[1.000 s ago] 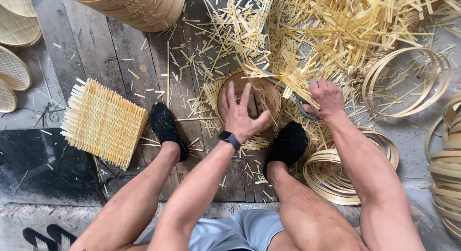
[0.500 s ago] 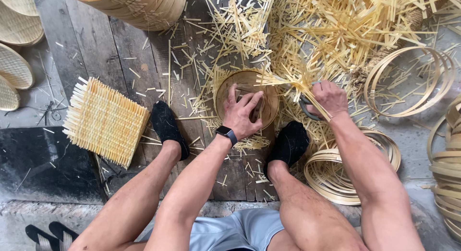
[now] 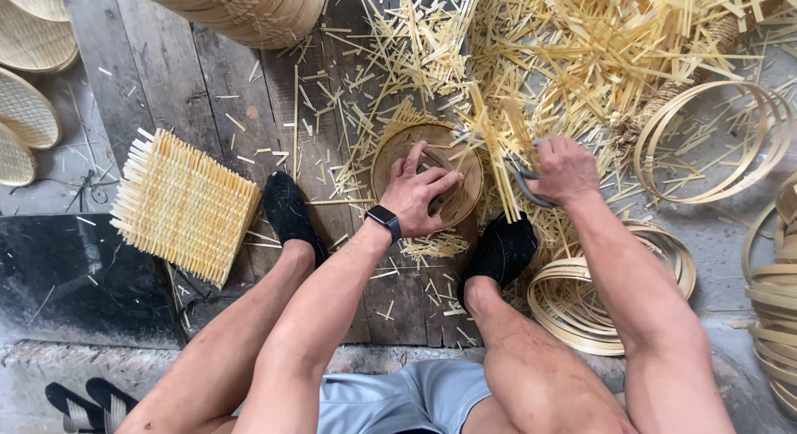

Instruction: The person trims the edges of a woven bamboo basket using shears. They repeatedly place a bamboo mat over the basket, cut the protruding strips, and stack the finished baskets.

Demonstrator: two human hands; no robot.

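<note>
My left hand (image 3: 419, 192), with a dark watch on the wrist, presses flat on a small round woven bamboo tray (image 3: 390, 164) that lies on the wooden floor between my feet. Several loose strip ends (image 3: 498, 156) stick out from the tray's right edge. My right hand (image 3: 564, 170) is closed around the grey handles of a pair of shears (image 3: 521, 185) at that right edge, the blades among the protruding strips. Both feet wear black socks.
A square woven bamboo mat (image 3: 184, 206) lies to the left. A heap of cut bamboo strips (image 3: 598, 44) covers the floor ahead. Bamboo hoops (image 3: 714, 143) lie at right, coiled hoops (image 3: 581, 305) by my right foot, stacked baskets (image 3: 249, 11) at top, and black sandals (image 3: 83, 401) at bottom left.
The left hand has turned and shifted on the round tray. The right hand has moved up along the tray's right edge with the shears, and the protruding strips have swung.
</note>
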